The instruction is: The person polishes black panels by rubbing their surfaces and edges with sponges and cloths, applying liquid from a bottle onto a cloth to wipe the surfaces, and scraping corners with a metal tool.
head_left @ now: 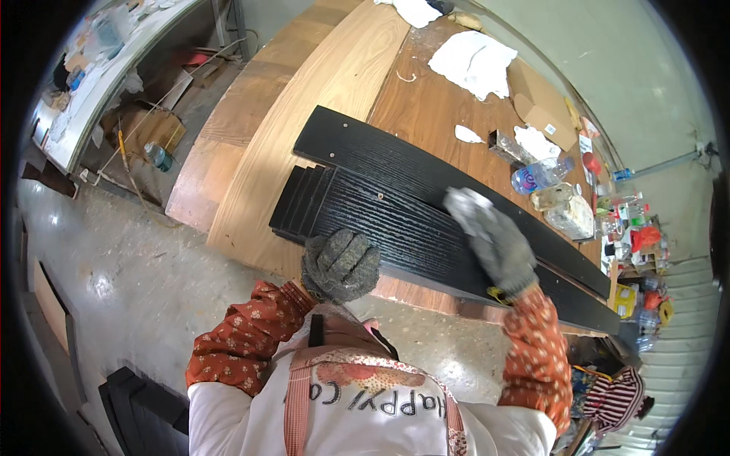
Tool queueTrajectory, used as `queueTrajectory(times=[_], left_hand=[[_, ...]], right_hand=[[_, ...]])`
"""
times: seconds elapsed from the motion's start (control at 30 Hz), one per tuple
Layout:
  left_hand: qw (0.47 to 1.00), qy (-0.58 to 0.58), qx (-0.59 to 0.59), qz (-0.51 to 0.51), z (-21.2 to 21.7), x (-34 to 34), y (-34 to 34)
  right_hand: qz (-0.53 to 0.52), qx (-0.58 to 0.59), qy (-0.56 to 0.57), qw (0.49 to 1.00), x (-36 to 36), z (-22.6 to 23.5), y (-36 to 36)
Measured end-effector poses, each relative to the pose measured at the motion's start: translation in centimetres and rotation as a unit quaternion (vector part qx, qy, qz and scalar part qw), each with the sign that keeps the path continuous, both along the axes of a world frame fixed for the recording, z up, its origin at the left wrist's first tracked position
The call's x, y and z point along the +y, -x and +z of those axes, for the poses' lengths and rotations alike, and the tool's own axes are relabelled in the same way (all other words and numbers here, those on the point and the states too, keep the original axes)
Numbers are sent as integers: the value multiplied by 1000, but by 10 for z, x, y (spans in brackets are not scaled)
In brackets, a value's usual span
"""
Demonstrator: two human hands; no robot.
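A stack of long black wood-grain boards (403, 216) lies slantwise across the bench, its left ends stepped. Behind it lies another black board (365, 148) with small screw heads or holes near its far left end. My left hand (341, 266), in a dark grey knit glove, is closed against the stack's near edge; its curled fingers hide whatever is in them. Over the boards, my grey-gloved right hand (498, 247) presses a crumpled white cloth (466, 204) near the gap between the stack and the rear board. This hand is slightly blurred.
The wooden bench (304, 99) carries white rags (473, 64), a cardboard box (544, 102), a plastic bottle (541, 175) and a clear container (570, 213) on its far right. More black pieces (144, 410) stand on the floor at lower left. Another person (614, 399) is at lower right.
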State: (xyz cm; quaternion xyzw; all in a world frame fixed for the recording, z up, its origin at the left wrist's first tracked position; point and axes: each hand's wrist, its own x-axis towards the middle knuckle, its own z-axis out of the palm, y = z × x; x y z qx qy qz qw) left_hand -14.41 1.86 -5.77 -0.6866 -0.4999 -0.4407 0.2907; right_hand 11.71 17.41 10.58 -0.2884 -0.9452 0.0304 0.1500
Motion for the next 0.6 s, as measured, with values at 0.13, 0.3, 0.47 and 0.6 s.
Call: queueTrajectory(times=[0.13, 0.3, 0.47, 0.6], left_hand=[[1000, 30, -8, -7, -7, 3, -13], [998, 55, 11, 36, 18, -6, -13], [995, 78, 45, -44, 36, -14, -25], [967, 177, 76, -167, 28, -18, -48]], right_hand=[[-142, -48, -52, 987, -14, 3, -84], [24, 14, -79, 996, -23, 0, 23], [212, 35, -38, 976, -17, -4, 161], [344, 7, -30, 939, -38, 4, 217]])
